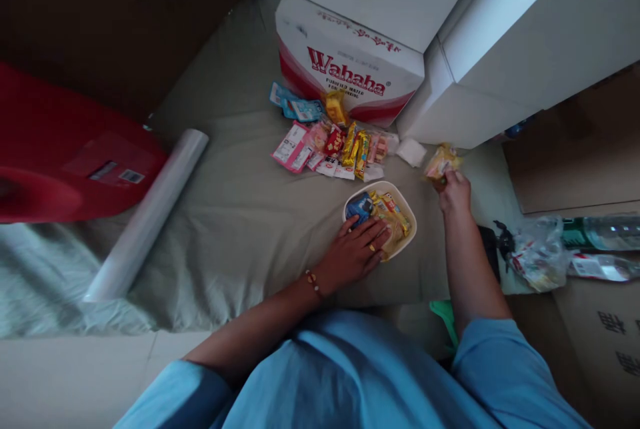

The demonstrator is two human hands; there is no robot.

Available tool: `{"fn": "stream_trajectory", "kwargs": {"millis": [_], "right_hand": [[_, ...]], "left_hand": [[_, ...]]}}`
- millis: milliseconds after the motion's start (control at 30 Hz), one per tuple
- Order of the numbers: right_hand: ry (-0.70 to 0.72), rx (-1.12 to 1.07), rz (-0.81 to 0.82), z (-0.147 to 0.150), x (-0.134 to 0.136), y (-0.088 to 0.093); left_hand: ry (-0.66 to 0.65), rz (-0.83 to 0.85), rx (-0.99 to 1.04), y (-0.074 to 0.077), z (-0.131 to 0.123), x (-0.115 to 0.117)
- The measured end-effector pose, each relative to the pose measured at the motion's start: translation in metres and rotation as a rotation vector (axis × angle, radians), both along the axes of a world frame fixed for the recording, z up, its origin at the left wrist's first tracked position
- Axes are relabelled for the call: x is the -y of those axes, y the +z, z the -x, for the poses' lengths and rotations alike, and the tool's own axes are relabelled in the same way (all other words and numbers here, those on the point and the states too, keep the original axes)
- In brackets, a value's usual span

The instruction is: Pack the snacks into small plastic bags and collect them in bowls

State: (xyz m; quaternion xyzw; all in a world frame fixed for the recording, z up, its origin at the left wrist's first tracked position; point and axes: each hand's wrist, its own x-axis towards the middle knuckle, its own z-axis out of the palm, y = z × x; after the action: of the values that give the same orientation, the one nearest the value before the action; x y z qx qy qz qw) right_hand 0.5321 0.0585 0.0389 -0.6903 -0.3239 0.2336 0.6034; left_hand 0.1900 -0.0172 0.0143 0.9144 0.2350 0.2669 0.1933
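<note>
My left hand (pixel 364 242) lies flat with spread fingers over the near left side of a cream plastic box (pixel 411 232). Inside that box are a blue packet (pixel 359 207) and several yellow-wrapped snacks (pixel 391 210); my palm hides part of them. To the right of the box, my right hand (pixel 455 190) pinches a yellowish clear snack packet (pixel 443 161) above the cloth. Behind the box sits a pile of wrapped snacks: gold-wrapped bars (pixel 356 149), a red packet (pixel 335 141), a pink and white packet (pixel 293 147) and blue packets (pixel 299 106). A small white packet (pixel 411 151) lies beside the pile.
A white and red Wahaha carton (pixel 350 62) stands behind the snacks, against white cabinets (pixel 480 95). At left are a red container (pixel 65 155) and a long plastic roll (pixel 150 215). Plastic bottles (pixel 600 232) and a clear bag (pixel 540 255) lie at right.
</note>
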Motion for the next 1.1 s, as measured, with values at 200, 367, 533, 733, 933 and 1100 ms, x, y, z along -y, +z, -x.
{"fn": "stream_trajectory", "kwargs": {"millis": [200, 367, 533, 733, 933, 1100], "right_hand": [[0.324, -0.066, 0.063, 0.051, 0.043, 0.042], [0.732, 0.230, 0.250, 0.103, 0.033, 0.056], [1.095, 0.314, 0.398, 0.114, 0.001, 0.061], [1.365, 0.680, 0.418, 0.110, -0.037, 0.063], [1.164, 1.134, 0.052, 0.120, -0.040, 0.049], [0.935, 1.001, 0.012, 0.107, -0.029, 0.032]], "left_hand": [[0.010, 0.001, 0.003, -0.001, -0.002, 0.001], [-0.004, 0.000, -0.006, 0.000, 0.000, 0.001], [0.038, -0.048, 0.098, -0.006, 0.005, 0.003], [0.083, -0.011, 0.139, -0.015, 0.007, 0.010], [0.192, -0.073, 0.181, -0.001, 0.006, 0.002], [0.155, -0.004, 0.000, 0.020, -0.009, -0.020]]}}
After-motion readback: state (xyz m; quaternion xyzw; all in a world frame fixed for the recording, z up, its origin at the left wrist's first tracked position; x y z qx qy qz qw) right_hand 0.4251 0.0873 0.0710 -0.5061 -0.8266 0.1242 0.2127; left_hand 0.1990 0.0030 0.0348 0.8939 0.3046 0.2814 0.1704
